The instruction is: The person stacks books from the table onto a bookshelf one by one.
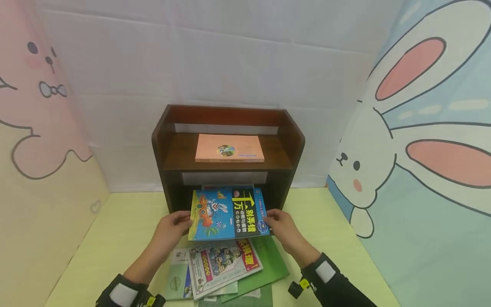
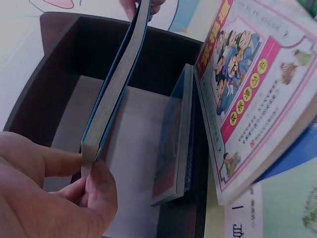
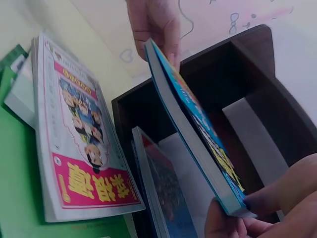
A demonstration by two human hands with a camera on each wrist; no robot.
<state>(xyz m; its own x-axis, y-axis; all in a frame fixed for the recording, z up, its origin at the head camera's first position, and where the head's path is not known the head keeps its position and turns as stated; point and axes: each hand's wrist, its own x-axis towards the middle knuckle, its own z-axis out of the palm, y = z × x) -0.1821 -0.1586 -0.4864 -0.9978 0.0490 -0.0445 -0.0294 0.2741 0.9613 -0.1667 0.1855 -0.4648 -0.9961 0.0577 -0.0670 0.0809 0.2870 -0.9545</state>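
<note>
While both hands carry one blue book (image 1: 230, 213) in front of the lower compartment (image 1: 179, 192) of the rack (image 1: 160, 138), the main care should go, I think, to its level. The left hand (image 1: 170, 230) has a narrow grip, with thumb and fingers pinching one short edge; the right hand (image 1: 285, 230) pinches the opposite edge in the same way, so the weight looks well shared. Lower than the blue book, and apart from it, an inner book (image 2: 171, 134) lies in the compartment. For this reason it seems wise to hold the blue book higher than that one, square to the opening, and to move both hands at equal speed, so that no corner knocks the rack. In the wrist views its cover (image 3: 207, 129) stands slightly away from the pages (a small gap, but enough to catch on something), therefore the hands would do well to press it closed. How deep its far edge reaches, I cannot tell. Nearer to the person, the white book (image 1: 222, 264) and the green book (image 1: 266, 256) overlap on the surface (image 1: 126, 221), and a low hand could push them; the pink book (image 1: 230, 149) above is out of the way.
</note>
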